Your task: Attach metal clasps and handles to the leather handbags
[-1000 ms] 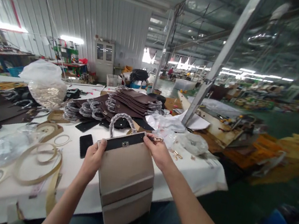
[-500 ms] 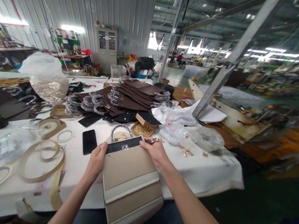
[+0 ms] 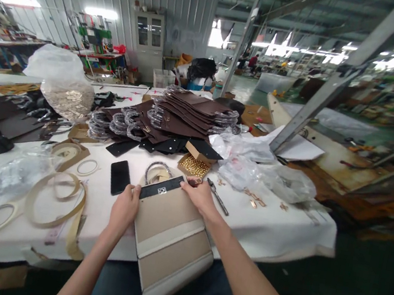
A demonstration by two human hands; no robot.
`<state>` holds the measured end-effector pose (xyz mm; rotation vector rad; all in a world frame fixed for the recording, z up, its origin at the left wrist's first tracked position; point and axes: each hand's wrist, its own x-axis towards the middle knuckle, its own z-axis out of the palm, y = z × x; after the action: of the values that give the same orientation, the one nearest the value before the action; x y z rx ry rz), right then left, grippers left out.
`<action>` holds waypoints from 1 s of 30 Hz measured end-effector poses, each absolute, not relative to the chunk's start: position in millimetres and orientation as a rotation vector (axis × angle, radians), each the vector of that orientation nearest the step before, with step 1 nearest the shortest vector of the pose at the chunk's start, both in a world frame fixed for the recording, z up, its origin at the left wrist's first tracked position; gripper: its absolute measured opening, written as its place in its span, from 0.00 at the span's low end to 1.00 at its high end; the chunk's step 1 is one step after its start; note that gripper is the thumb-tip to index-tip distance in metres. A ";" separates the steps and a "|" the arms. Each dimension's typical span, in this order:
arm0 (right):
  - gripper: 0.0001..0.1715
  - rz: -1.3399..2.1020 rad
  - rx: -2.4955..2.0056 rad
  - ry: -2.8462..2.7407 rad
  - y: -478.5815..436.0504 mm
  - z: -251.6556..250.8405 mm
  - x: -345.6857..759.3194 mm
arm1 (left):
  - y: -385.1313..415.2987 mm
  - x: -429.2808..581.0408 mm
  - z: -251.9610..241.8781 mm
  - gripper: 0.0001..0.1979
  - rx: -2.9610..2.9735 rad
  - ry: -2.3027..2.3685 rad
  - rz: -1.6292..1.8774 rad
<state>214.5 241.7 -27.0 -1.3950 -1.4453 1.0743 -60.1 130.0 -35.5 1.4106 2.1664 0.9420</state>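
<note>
The beige handbag [image 3: 171, 238] lies tilted over the near edge of the white surface [image 3: 262, 227], its bottom hanging toward the lap. The left hand [image 3: 124, 208] and right hand [image 3: 200, 195] each have fingers clamped on a black top corner, likely to stop it sliding off.

Both bare forearms stretch forward; the left hand [image 3: 124, 208] is curled in a grip, the right hand [image 3: 199, 197] pinching, knuckles up.

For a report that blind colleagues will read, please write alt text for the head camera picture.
A person's left hand and right hand hold the top corners of a beige handbag at the edge of a white table. Beyond it lie a black phone, an open box of gold studs and stacked brown panels.
</note>
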 end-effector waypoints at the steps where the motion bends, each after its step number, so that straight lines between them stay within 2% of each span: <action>1: 0.17 1.094 -1.396 -1.454 243.9 -33.5 214.2 | 131.7 -61.8 -41.8 0.22 1.404 2.169 0.939; 7: 0.16 0.977 -1.459 -1.431 242.4 -51.9 212.0 | 134.8 -63.9 -61.7 0.17 1.434 2.076 1.214; 12: 0.16 1.111 -1.483 -1.359 245.7 -53.5 217.0 | 146.0 -60.1 -55.5 0.15 1.459 2.048 1.382; 15: 0.19 1.199 -1.492 -1.295 248.4 -56.2 220.4 | 154.0 -59.7 -62.0 0.14 1.499 2.028 1.394; 20: 0.18 1.244 -1.489 -1.310 247.3 -52.3 220.3 | 158.9 -55.4 -73.1 0.12 1.470 2.013 1.406; 26: 0.18 1.147 -1.536 -1.308 244.8 -50.9 216.5 | 135.1 -47.2 -29.7 0.12 1.727 2.163 1.492; 30: 0.16 1.111 -1.539 -1.322 245.2 -50.3 214.6 | 101.4 -31.7 -0.5 0.14 1.999 2.096 1.267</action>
<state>214.6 245.2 -50.3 -1.5392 -1.3218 1.1115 -31.7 101.4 -0.5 1.9993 2.0956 1.2671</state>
